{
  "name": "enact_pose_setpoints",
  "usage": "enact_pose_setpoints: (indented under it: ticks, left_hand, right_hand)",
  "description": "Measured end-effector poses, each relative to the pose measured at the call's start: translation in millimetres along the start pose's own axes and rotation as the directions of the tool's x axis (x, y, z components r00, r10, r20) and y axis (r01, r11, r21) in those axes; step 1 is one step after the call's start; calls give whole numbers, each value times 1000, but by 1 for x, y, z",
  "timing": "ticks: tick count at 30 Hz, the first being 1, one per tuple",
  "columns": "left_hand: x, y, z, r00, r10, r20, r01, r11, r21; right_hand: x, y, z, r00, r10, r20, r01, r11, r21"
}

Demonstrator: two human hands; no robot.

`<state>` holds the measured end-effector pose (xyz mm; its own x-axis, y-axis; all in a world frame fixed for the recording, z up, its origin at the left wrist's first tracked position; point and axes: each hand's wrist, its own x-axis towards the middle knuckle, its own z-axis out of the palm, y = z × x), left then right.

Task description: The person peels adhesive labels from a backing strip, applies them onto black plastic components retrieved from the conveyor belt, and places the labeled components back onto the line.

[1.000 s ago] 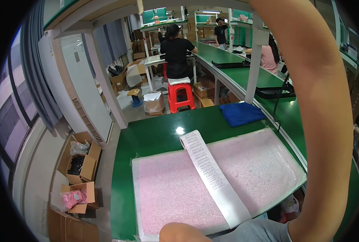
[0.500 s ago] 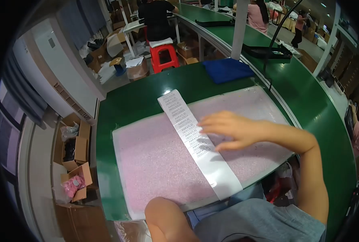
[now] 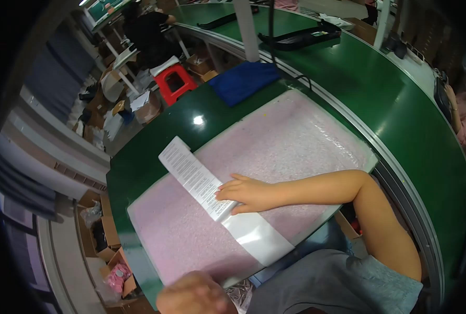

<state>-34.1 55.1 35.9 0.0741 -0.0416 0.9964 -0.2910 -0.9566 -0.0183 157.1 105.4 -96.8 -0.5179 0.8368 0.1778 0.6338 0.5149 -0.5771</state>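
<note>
A long white strip of printed labels [image 3: 190, 171] lies slantwise across a pink mat [image 3: 180, 235] with a clear, shiny cover. The strip's far end reaches past the mat's back edge, and its near part is blank and glossy. My right hand [image 3: 251, 193] rests palm down at the strip's middle, fingers spread over the lower printed labels. At the bottom edge, my left hand [image 3: 196, 294] is beside the mat's near edge. It is smeared by motion, so its fingers do not show clearly.
A blue cloth [image 3: 243, 82] lies behind the mat on the green table [image 3: 162, 125]. Past a metal rail, black trays [image 3: 303, 37] sit on the green belt. A red stool [image 3: 175, 83], a seated person [image 3: 149, 39] and cardboard boxes [image 3: 110, 230] are around.
The view has turned, so the scene sits shifted and tilted. My right hand has come down from above the strip onto its printed part. My left hand now shows, blurred, at the bottom.
</note>
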Motion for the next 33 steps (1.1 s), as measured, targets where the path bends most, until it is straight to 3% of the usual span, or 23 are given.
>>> enact_pose_setpoints:
  ticks: [2, 4, 5, 6, 7, 9, 10, 12, 19, 22, 24, 29, 33]
  left_hand:
    - [1, -26, 11, 979, -181, 97, 161, 971, 178]
    - [-10, -60, 7, 771, -539, 338, 365, 810, 459]
    - [-25, -76, 6, 703, -602, 379, 411, 778, 474]
    - [-43, -89, 6, 630, -656, 415, 451, 744, 493]
    - [-62, -95, 2, 633, -638, 438, 437, 762, 478]
    - [-94, -92, -11, 429, -789, 441, 611, 613, 502]
    - [-95, -90, -9, 435, -770, 466, 603, 634, 485]
    - [-95, -82, -2, 355, -744, 566, 474, 665, 577]
    - [-101, -79, 0, 311, -819, 482, 546, 569, 615]
    - [-107, -80, -1, 308, -838, 450, 575, 541, 614]
    - [-111, -80, -3, 297, -860, 415, 593, 507, 625]
    - [-118, -82, -3, 411, -785, 464, 525, 619, 584]
    - [-112, -74, 1, 375, -812, 447, 597, 580, 554]
  right_hand:
    - [4, 5, 6, 996, -34, -88, 37, 999, 34]
    - [4, 7, 6, 991, -28, -134, 38, 997, 74]
    - [5, 7, 6, 987, -33, -160, 52, 992, 116]
    - [5, 8, 5, 982, -39, -187, 68, 986, 154]
    - [6, 10, 6, 977, -27, -213, 60, 987, 147]
    - [5, 15, 13, 934, -73, -350, 116, 988, 104]
    - [6, 17, 14, 906, -95, -412, 137, 988, 74]
    - [6, 17, 16, 893, -85, -441, 122, 991, 57]
    - [5, 19, 14, 913, -89, -399, 115, 993, 41]
    - [1, 19, 6, 903, -144, -406, 238, 952, 193]
    - [1, 19, 5, 907, -126, -403, 221, 954, 200]
    - [8, 20, 13, 903, -90, -419, 209, 946, 248]
    - [11, 20, 16, 899, -67, -432, 188, 951, 245]
